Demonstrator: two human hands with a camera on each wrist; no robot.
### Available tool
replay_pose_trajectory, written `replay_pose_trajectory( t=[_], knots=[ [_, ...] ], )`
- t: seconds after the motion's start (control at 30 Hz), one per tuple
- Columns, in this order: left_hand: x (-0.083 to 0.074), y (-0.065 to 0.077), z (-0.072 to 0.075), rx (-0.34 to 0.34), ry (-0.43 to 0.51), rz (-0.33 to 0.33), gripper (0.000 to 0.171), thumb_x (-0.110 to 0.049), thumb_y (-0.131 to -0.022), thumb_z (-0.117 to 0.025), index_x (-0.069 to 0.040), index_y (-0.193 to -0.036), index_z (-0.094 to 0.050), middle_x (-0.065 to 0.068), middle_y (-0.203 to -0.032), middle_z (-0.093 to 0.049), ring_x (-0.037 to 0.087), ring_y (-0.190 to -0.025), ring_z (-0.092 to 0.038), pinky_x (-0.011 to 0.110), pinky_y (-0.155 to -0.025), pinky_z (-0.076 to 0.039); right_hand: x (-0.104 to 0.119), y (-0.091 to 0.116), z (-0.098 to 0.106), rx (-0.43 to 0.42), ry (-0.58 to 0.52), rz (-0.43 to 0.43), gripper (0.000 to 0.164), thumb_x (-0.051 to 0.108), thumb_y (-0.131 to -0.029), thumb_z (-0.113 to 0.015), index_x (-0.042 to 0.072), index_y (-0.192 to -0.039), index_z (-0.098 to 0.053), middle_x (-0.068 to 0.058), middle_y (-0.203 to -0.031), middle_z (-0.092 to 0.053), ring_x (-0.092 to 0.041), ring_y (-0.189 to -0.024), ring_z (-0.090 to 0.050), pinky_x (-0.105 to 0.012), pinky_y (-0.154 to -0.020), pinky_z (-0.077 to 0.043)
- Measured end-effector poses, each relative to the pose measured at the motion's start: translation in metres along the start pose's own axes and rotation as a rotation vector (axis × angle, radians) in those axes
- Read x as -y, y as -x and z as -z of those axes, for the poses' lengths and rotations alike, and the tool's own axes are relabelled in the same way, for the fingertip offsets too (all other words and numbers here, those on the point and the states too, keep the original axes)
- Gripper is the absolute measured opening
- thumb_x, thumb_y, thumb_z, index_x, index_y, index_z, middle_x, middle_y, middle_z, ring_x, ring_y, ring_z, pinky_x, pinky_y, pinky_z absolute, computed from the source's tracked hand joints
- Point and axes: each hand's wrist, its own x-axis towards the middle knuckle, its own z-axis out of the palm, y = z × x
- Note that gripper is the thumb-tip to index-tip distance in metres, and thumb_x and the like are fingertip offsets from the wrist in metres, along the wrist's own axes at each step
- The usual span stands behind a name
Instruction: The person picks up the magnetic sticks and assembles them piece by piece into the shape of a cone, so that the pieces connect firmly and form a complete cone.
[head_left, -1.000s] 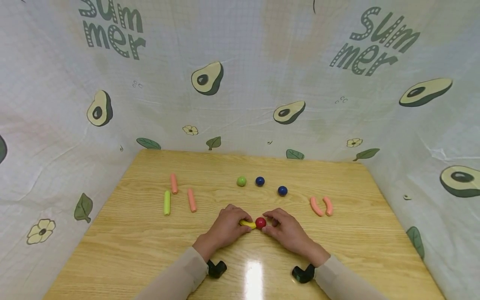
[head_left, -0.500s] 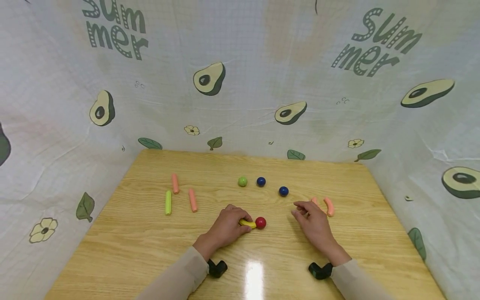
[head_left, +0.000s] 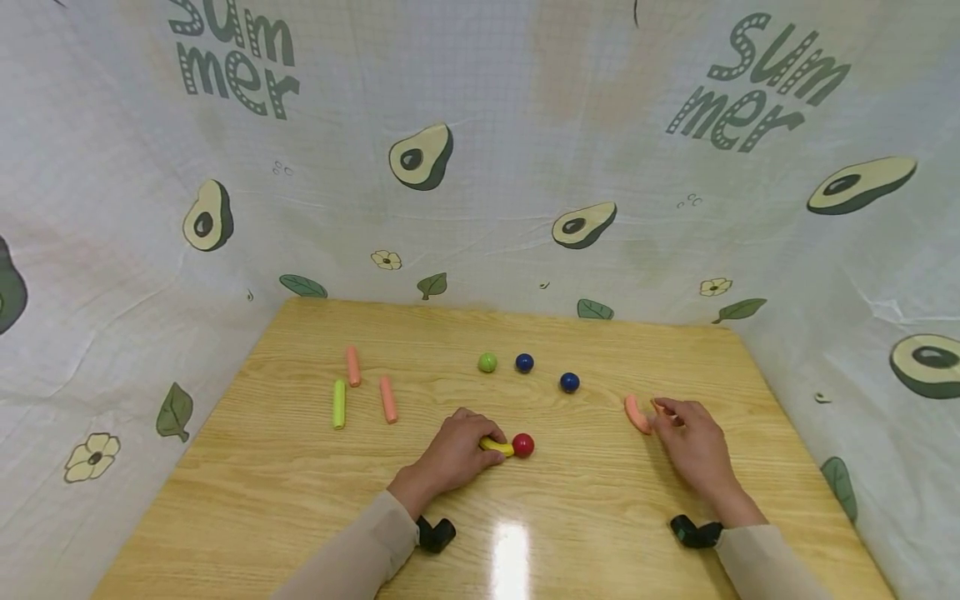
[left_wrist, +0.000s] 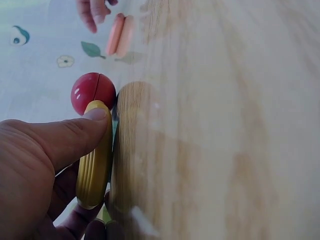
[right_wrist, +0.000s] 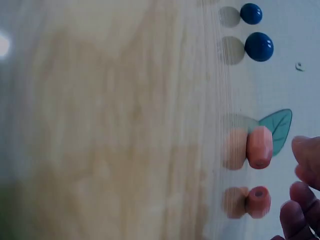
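My left hand [head_left: 457, 447] pinches a small yellow curved piece [left_wrist: 95, 172], ridged along its side, between thumb and fingers low over the table. The piece's far end meets a glossy red ball [head_left: 523, 445] with a seam line. My right hand [head_left: 692, 442] hovers at the two salmon-coloured curved pieces, fingers loosely bent and holding nothing. One salmon piece [head_left: 637, 415] shows beside the thumb; the other is mostly covered by the fingers in the head view. In the right wrist view both salmon pieces [right_wrist: 260, 147] lie on the table, apart from the fingertips.
Toward the back of the table [head_left: 285, 467] sit a green ball [head_left: 487, 362] and two dark blue balls [head_left: 570, 382]. On the left lie a lime-green stick [head_left: 339, 405] and two salmon sticks [head_left: 388, 400]. A printed cloth [head_left: 495, 250] hangs around the table's back and sides.
My right hand has left the red ball and moved right to the salmon curved pieces. My left hand stays in place, still pinching the yellow piece.
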Motion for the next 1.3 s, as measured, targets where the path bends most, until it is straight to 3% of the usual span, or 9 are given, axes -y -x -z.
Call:
replay_pose_trajectory(
  t=[0.2,0.37,0.5,0.73,0.8,0.9,1.03,1.17,1.3],
  knots=[
    [0.000,0.000,0.001,0.005,0.006,-0.001,0.015,-0.030,-0.095,-0.080,-0.025,-0.109,-0.078,-0.010,-0.114,-0.075,0.018,-0.118,-0.055,0.045,-0.106,-0.044,0.006,0.000,-0.003,0.128,0.029,-0.020,0.042,0.030,-0.105,-0.069,-0.003,-0.130,-0.070,-0.020,-0.113,-0.068,-0.034,-0.097,-0.063,-0.052,-0.084,-0.051],
    [0.000,-0.001,0.001,0.008,0.012,0.000,0.014,-0.029,-0.096,-0.080,-0.025,-0.109,-0.078,-0.010,-0.113,-0.075,0.018,-0.118,-0.055,0.046,-0.106,-0.044,0.009,-0.003,-0.009,0.154,0.085,0.044,0.034,0.022,-0.102,-0.072,-0.004,-0.123,-0.072,-0.027,-0.118,-0.068,-0.048,-0.114,-0.058,-0.063,-0.093,-0.049],
    [-0.001,0.000,0.001,0.016,0.021,0.006,0.015,-0.029,-0.096,-0.080,-0.025,-0.110,-0.078,-0.010,-0.114,-0.075,0.018,-0.118,-0.055,0.045,-0.106,-0.044,0.010,-0.003,-0.013,0.153,0.084,0.104,0.023,0.015,-0.099,-0.075,-0.001,-0.116,-0.076,-0.023,-0.112,-0.070,-0.052,-0.123,-0.055,-0.066,-0.098,-0.047],
    [-0.001,-0.001,0.001,0.015,0.010,0.006,0.015,-0.030,-0.096,-0.080,-0.025,-0.110,-0.078,-0.011,-0.113,-0.074,0.017,-0.117,-0.055,0.044,-0.106,-0.044,0.013,-0.003,-0.018,0.150,0.023,0.209,0.019,0.003,-0.092,-0.079,0.005,-0.110,-0.082,-0.008,-0.096,-0.064,-0.033,-0.093,-0.056,-0.062,-0.101,-0.045],
    [-0.001,-0.001,0.001,0.014,0.011,0.007,0.015,-0.030,-0.095,-0.080,-0.025,-0.110,-0.078,-0.011,-0.113,-0.074,0.017,-0.117,-0.055,0.045,-0.107,-0.044,0.015,-0.002,-0.019,0.152,0.014,0.211,0.021,0.002,-0.092,-0.079,0.006,-0.113,-0.081,-0.008,-0.099,-0.064,-0.032,-0.095,-0.057,-0.062,-0.101,-0.045],
    [-0.002,0.000,0.002,0.015,0.015,0.005,0.015,-0.030,-0.095,-0.081,-0.025,-0.109,-0.078,-0.011,-0.113,-0.074,0.017,-0.116,-0.055,0.045,-0.106,-0.044,0.019,0.000,-0.018,0.169,0.024,0.163,0.028,0.009,-0.097,-0.075,0.003,-0.125,-0.076,-0.010,-0.101,-0.065,-0.037,-0.103,-0.061,-0.063,-0.100,-0.047],
    [-0.002,0.000,0.002,0.016,0.024,0.004,0.015,-0.029,-0.095,-0.081,-0.025,-0.109,-0.078,-0.010,-0.113,-0.075,0.016,-0.115,-0.055,0.044,-0.105,-0.044,0.030,0.003,-0.019,0.180,0.025,0.015,0.048,0.031,-0.105,-0.068,-0.003,-0.139,-0.064,-0.022,-0.113,-0.068,-0.043,-0.110,-0.065,-0.062,-0.093,-0.052],
    [-0.002,0.001,0.002,0.008,0.025,0.001,0.014,-0.029,-0.095,-0.081,-0.026,-0.108,-0.078,-0.011,-0.113,-0.075,0.016,-0.114,-0.055,0.045,-0.105,-0.044,0.040,0.004,-0.024,0.184,0.017,-0.086,0.072,0.051,-0.103,-0.065,-0.009,-0.141,-0.058,-0.029,-0.128,-0.068,-0.043,-0.107,-0.068,-0.060,-0.088,-0.055],
    [-0.001,0.000,0.002,0.007,0.028,0.006,0.013,-0.029,-0.095,-0.081,-0.026,-0.107,-0.078,-0.011,-0.113,-0.075,0.016,-0.114,-0.055,0.045,-0.106,-0.044,0.044,0.000,-0.030,0.190,0.021,-0.105,0.083,0.060,-0.099,-0.066,-0.012,-0.140,-0.057,-0.020,-0.113,-0.077,-0.044,-0.118,-0.066,-0.062,-0.098,-0.053]
  ],
)
